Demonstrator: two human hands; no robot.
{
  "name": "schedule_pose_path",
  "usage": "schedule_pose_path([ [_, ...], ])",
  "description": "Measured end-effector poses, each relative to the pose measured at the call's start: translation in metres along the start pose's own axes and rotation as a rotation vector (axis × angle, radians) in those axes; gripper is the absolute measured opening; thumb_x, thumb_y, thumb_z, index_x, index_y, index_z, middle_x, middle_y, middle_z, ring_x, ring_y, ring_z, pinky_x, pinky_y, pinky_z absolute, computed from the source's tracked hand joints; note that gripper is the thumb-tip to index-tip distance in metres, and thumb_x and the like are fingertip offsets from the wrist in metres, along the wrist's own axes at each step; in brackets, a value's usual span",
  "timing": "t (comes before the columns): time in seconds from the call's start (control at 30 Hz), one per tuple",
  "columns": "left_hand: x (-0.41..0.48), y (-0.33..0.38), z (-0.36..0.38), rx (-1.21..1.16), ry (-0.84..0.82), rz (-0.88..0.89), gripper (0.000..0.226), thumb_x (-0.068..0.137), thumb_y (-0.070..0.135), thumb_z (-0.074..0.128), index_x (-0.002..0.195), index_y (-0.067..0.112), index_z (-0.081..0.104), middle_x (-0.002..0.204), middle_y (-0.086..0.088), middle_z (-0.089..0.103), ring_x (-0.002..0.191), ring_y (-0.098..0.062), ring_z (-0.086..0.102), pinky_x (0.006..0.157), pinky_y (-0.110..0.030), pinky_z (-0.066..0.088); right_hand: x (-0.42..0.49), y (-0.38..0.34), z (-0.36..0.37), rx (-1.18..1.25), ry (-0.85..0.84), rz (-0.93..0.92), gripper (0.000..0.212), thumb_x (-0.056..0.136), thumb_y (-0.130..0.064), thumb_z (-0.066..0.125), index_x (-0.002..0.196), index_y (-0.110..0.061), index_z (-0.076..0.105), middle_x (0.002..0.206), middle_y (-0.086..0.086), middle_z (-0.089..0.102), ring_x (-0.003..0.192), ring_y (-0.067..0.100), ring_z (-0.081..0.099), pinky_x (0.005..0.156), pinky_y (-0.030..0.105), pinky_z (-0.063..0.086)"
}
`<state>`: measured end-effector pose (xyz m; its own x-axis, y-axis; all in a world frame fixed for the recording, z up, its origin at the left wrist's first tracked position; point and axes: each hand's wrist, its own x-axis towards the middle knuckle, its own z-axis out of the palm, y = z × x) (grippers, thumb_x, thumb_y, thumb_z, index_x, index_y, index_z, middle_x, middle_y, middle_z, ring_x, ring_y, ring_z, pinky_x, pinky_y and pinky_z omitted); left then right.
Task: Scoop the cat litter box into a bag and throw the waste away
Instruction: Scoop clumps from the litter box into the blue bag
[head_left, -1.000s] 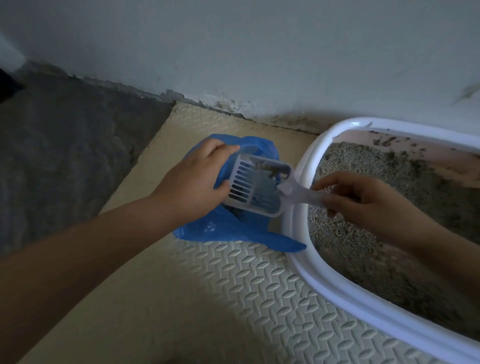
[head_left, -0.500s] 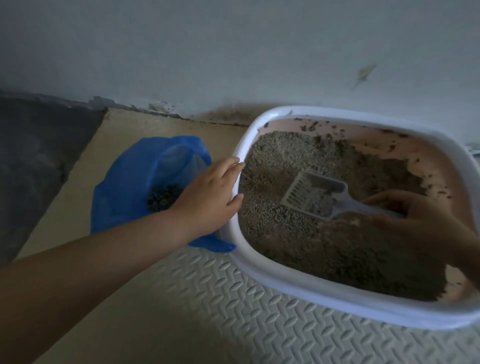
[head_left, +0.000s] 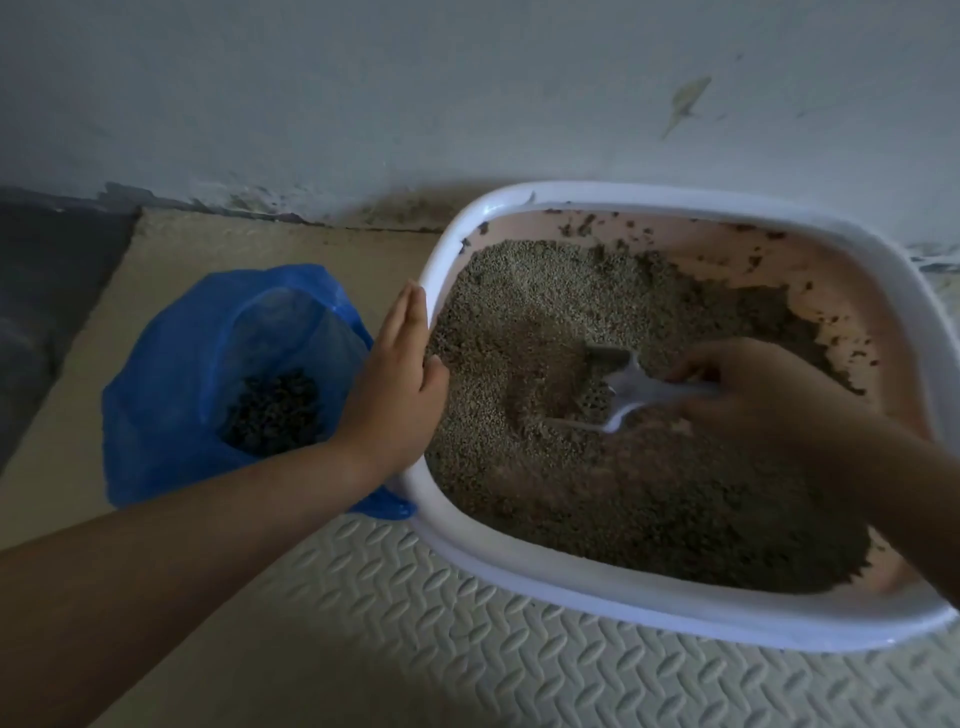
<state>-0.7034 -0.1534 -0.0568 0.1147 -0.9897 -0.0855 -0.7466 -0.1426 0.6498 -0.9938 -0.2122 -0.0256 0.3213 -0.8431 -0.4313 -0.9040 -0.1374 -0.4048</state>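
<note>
A white litter box (head_left: 540, 571) with a pink inside stands against the wall, filled with grey-brown litter (head_left: 524, 312). My right hand (head_left: 769, 395) grips the handle of a white slotted scoop (head_left: 631, 389), whose head is dug down into the litter. An open blue bag (head_left: 171, 374) lies on the mat left of the box, with dark clumps of waste (head_left: 275, 413) inside. My left hand (head_left: 397, 384) rests with straight fingers on the box's left rim, thumb over the litter, between bag and box.
A cream foam mat (head_left: 415, 639) with an embossed pattern covers the floor under the box and bag. Dark grey floor (head_left: 47, 291) lies to the far left. The stained white wall (head_left: 415, 104) runs close behind the box.
The scoop left the blue bag, crossed into the box and now digs into the litter. My left hand let go of the bag's mouth and moved onto the box rim.
</note>
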Motion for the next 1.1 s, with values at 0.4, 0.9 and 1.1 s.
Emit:
schedule_pose_path([
  [0.4, 0.001, -0.004, 0.001, -0.018, -0.001, 0.048, 0.062, 0.100, 0.015, 0.034, 0.152, 0.021, 0.001, 0.159, 0.013, -0.006, 0.142, -0.005, 0.011, 0.097, -0.014, 0.027, 0.090, -0.023, 0.054, -0.212, -0.024, -0.254, 0.024, 0.096, -0.046, 0.047, 0.096, -0.023, 0.054, 0.067, -0.007, 0.048, 0.056, 0.011, 0.046, 0.048, 0.027, 0.031],
  [0.9, 0.000, -0.007, 0.001, -0.048, -0.006, 0.019, 0.064, 0.100, 0.016, 0.035, 0.152, 0.027, -0.001, 0.158, 0.016, -0.005, 0.127, -0.026, 0.043, 0.080, -0.025, 0.043, 0.063, -0.017, 0.075, 0.238, 0.053, -0.107, 0.028, 0.096, -0.043, 0.049, 0.086, -0.018, 0.056, 0.072, 0.005, 0.057, 0.064, 0.024, 0.055, 0.053, 0.031, 0.032],
  [1.1, 0.001, -0.006, 0.000, -0.023, -0.007, 0.016, 0.066, 0.099, 0.015, 0.034, 0.151, 0.027, -0.003, 0.158, 0.017, -0.007, 0.139, -0.014, 0.027, 0.089, -0.024, 0.041, 0.041, -0.004, 0.066, 0.305, 0.133, -0.056, 0.028, 0.096, -0.039, 0.049, 0.081, -0.015, 0.053, 0.068, 0.007, 0.053, 0.060, 0.020, 0.048, 0.053, 0.032, 0.029],
])
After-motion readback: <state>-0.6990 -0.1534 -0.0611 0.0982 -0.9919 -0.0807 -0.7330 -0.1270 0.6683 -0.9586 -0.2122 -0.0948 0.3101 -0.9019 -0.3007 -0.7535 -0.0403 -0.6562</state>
